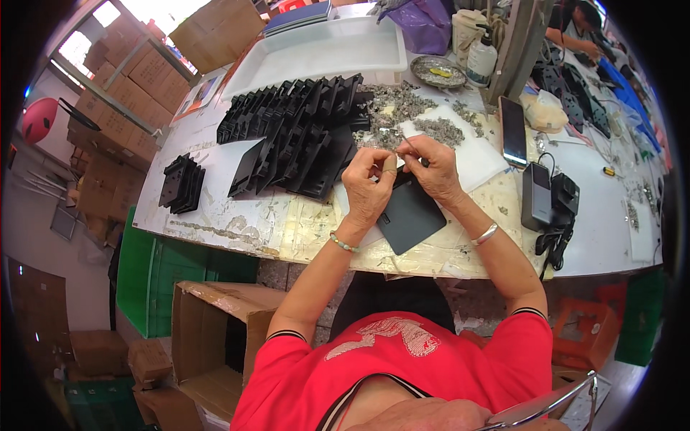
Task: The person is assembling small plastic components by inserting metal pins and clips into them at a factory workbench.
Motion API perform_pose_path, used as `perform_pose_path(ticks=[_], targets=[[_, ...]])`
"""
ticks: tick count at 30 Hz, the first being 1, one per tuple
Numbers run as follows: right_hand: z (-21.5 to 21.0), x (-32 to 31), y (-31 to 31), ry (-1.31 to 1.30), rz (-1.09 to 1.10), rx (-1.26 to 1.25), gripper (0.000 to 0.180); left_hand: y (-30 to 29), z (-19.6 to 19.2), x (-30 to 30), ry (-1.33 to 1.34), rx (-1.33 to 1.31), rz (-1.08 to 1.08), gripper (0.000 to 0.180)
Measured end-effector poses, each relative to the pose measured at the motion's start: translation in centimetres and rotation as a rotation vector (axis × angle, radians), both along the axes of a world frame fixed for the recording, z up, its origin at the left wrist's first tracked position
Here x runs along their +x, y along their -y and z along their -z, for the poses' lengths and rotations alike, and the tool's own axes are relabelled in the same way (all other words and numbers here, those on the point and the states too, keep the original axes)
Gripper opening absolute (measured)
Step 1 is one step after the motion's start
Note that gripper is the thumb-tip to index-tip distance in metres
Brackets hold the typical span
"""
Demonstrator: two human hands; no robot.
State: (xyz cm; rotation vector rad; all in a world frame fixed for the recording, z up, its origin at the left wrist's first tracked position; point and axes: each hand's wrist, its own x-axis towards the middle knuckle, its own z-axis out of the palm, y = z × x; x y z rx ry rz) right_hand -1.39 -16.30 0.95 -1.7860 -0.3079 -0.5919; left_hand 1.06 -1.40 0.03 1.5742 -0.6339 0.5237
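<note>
My left hand point(369, 185) is closed in a pinch, a tan wrap around one finger. Close beside it, my right hand point(433, 169) is pinched too, with fingertips almost meeting the left ones. Whatever small pieces they hold are too tiny and too hidden to name. Just under both hands lies a flat black plastic plate point(412, 221) with rounded corners and a small slot. Past the fingertips, small grey metal parts point(440, 131) lie heaped on white sheeting. Rows of black plastic parts point(291, 136) stand stacked left of my hands.
A smaller black stack point(182, 184) sits farther left. At the back are a white tray point(316, 43), a round dish point(438, 72) and a pump bottle point(481, 57). To the right lie a phone point(512, 133) and a black device with cable point(537, 195). A cardboard box point(215, 294) stands below the table.
</note>
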Motion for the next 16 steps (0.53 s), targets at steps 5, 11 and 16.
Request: perform_pose_path(ticks=[5,11,16], targets=[[0.2,-0.1,0.1,0.095,0.069,-0.088,0.015,0.0,-0.4,-0.8,-0.063,0.061,0.016,0.003],[0.4,-0.3,0.4,0.217,0.134,-0.202,0.016,0.0,0.1,-0.7,-0.211,0.021,0.068,0.006],[0.2,-0.2,0.9,0.204,0.059,-0.252,0.016,-0.4,1.1,0.1,-0.368,0.041,0.088,0.011]])
